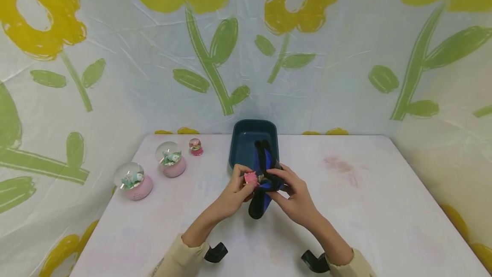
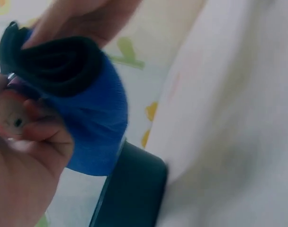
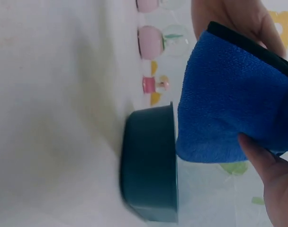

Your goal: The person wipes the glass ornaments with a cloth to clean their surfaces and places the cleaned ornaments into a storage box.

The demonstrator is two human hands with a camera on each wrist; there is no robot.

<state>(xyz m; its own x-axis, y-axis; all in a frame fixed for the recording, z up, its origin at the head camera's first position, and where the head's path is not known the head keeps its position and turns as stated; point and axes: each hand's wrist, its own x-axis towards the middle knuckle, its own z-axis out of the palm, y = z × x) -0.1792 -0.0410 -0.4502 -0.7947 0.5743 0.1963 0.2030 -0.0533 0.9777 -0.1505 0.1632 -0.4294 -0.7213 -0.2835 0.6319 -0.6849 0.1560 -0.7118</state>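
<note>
Blue dark-edged cloth (image 3: pixel 224 94) is pinched between thumb and fingers of the right hand (image 1: pixel 295 200); a small pink item (image 1: pixel 251 179) is clamped in the left fingers (image 1: pixel 242 169), right beside the cloth. Both are held above the table (image 1: pixel 365 191), by the teal basin (image 3: pixel 148 165). Snow globes (image 1: pixel 174 168) are seen leftward.

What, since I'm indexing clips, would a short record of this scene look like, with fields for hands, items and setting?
Left hand: holds a small pink object
Right hand: grips a blue cloth with dark edging
Container: dark teal basin, near the table's far edge
Left side of table: two larger snow globes, one small snow globe
Backdrop: yellow flowers, green leaves
</note>
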